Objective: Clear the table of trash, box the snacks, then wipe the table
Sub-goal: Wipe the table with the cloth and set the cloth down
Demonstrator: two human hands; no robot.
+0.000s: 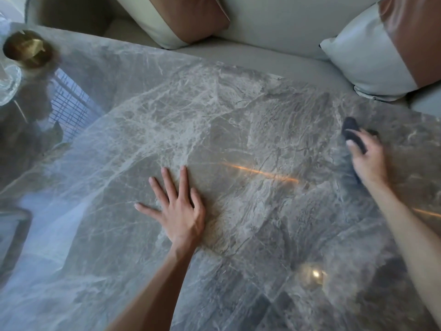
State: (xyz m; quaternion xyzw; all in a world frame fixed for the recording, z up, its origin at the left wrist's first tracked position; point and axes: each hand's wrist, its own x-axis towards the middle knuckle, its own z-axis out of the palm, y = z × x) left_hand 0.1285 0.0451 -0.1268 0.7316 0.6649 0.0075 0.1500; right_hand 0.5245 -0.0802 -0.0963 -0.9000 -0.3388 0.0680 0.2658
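Note:
A glossy grey marble table (pixel 238 130) fills the head view. My right hand (pixel 368 158) is at the table's far right and grips a dark blue cloth (pixel 354 133), which is pressed against the surface; the hand and cloth look blurred. My left hand (pixel 177 209) lies flat on the middle of the table with its fingers spread and nothing in it. No trash or snacks show on the visible part of the table.
A brass-coloured round vessel (pixel 27 48) and a clear glass object (pixel 8 84) stand at the far left corner. A pale sofa (pixel 274 22) with two white-and-brown cushions (pixel 381 51) runs along the far edge. Window reflections cover the left side.

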